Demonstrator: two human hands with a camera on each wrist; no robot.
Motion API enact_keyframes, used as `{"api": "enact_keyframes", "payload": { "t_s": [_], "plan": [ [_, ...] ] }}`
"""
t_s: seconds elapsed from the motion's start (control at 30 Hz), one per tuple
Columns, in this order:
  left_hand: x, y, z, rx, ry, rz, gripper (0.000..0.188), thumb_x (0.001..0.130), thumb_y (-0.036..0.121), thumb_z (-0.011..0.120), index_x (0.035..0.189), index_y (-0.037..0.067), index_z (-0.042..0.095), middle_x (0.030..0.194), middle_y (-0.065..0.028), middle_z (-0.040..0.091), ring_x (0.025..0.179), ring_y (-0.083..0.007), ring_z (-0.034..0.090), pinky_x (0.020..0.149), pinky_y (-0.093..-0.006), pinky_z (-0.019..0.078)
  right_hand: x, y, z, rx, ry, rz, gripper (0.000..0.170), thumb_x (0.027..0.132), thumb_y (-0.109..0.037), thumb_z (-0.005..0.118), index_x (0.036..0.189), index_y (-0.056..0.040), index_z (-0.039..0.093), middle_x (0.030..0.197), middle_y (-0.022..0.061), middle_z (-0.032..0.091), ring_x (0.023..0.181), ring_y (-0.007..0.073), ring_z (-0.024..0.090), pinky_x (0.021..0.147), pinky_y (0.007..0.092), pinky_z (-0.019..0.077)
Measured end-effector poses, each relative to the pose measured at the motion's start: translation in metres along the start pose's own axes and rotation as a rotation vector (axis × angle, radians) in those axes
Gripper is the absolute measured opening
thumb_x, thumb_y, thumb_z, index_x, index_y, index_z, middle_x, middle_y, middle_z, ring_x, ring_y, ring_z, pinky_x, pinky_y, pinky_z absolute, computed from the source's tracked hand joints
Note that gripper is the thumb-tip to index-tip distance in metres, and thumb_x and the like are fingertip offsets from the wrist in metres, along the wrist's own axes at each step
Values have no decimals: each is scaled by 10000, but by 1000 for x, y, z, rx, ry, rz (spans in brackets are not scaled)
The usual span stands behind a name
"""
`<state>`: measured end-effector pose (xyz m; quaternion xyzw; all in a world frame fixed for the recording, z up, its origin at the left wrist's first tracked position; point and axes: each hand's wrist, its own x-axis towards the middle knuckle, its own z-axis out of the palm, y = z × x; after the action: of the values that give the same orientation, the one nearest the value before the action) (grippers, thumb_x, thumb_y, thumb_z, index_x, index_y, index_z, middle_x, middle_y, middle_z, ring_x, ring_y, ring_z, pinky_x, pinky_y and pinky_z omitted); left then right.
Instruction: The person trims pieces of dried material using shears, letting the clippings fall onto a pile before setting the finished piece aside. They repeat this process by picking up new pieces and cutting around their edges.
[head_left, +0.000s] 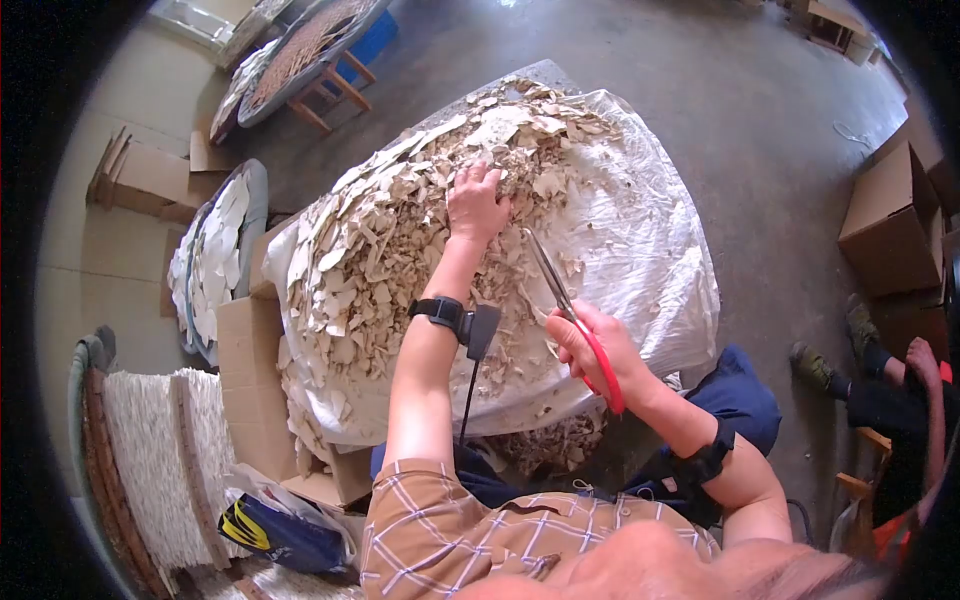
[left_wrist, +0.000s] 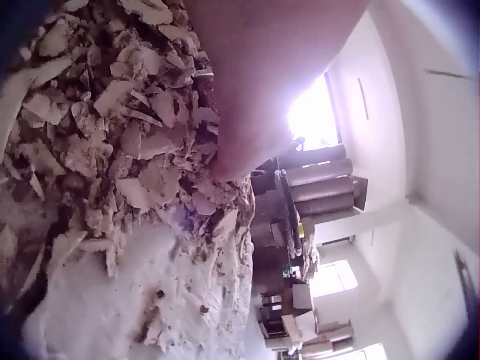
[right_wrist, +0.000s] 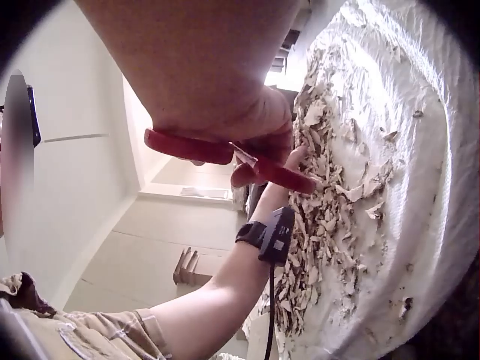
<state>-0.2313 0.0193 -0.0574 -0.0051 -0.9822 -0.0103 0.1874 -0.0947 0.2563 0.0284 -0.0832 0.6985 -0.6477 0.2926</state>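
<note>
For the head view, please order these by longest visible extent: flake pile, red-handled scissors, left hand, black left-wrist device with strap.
1. Flake pile
2. Red-handled scissors
3. Left hand and black left-wrist device: too alike to rank, and differing nearness to the camera adds doubt.

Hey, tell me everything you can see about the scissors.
The scissors have two red handles and slender, shiny, metal-looking blades. The right hand grips them, blades pointing forward over the pile of pale flakes, with their tip end near the left hand. Whether the blades are parted or touch the pile is hard to tell.
</note>
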Motion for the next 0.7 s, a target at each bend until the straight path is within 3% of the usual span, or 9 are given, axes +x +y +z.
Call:
{"api": "enact_keyframes", "payload": {
  "t_s": [0.13, 0.23, 0.33, 0.37, 0.4, 0.5, 0.6, 0.63, 0.7],
  "plan": [
    [-1, -8, -6, -125, 225, 49, 338, 699, 246, 648, 997, 90, 604, 1062, -105, 585, 978, -265, 550, 815, -356, 459, 3, 0, -2, 6, 14, 9, 376, 833, -374, 561, 882, -1, 542, 580, 83, 546, 509, 139, 550, 489, 282, 441],
    [-11, -17, -20, -333, 368, -176, 266, 765, 245, 623, 932, 38, 612, 783, -139, 620, 684, -258, 610, 642, -348, 480, 4, -1, -2, 20, 17, 19, 370, 832, -376, 561, 879, -9, 545, 574, 71, 543, 498, 133, 543, 482, 281, 434],
    [-26, -25, -37, -595, 197, -554, 279, 800, 278, 616, 805, 1, 585, 712, -79, 604, 643, -162, 592, 567, -289, 452, 5, -4, -1, 38, 9, 29, 366, 832, -388, 555, 867, -24, 547, 566, 53, 538, 480, 127, 530, 465, 276, 421],
    [-31, -30, -34, -815, 277, -564, 231, 822, 248, 599, 794, 21, 565, 701, -28, 582, 625, -96, 563, 558, -253, 454, 6, -2, 0, 21, 10, 3, 370, 832, -393, 554, 866, -24, 546, 562, 51, 536, 476, 127, 529, 458, 272, 419],
    [-36, -31, -39, -811, 276, -567, 231, 822, 248, 599, 794, 21, 565, 701, -28, 582, 625, -96, 563, 558, -253, 454, 7, 0, 1, 4, 13, -20, 374, 832, -397, 553, 865, -24, 546, 559, 48, 535, 472, 126, 527, 452, 268, 416],
    [-58, -38, -52, -1580, 410, -789, 176, 803, 137, 596, 931, 33, 534, 790, -38, 595, 637, -138, 579, 558, -243, 492, 8, -1, 3, -13, 12, -31, 375, 832, -398, 552, 860, -24, 549, 556, 43, 534, 465, 123, 527, 442, 263, 417],
    [-84, -50, -50, -1702, 432, -839, 196, 772, 56, 583, 959, 28, 530, 846, -62, 596, 710, -151, 588, 591, -243, 496, 7, -5, 4, -14, 3, -9, 379, 833, -402, 547, 868, -24, 556, 566, 44, 537, 471, 117, 533, 445, 260, 424],
    [-92, -53, -49, -1622, 402, -930, 197, 723, 19, 592, 900, 60, 517, 734, -3, 567, 569, -68, 529, 467, -185, 429, 7, -6, 4, -9, 3, -17, 382, 832, -403, 547, 872, -23, 558, 568, 45, 537, 473, 115, 534, 447, 258, 425],
    [-107, -56, -44, -1615, 390, -911, 238, 708, 6, 599, 922, 55, 507, 760, -15, 568, 595, -79, 535, 487, -194, 438, 8, -5, 6, 6, 11, -34, 379, 830, -400, 551, 869, -22, 560, 571, 50, 540, 474, 111, 535, 445, 261, 425]
  ]
}}
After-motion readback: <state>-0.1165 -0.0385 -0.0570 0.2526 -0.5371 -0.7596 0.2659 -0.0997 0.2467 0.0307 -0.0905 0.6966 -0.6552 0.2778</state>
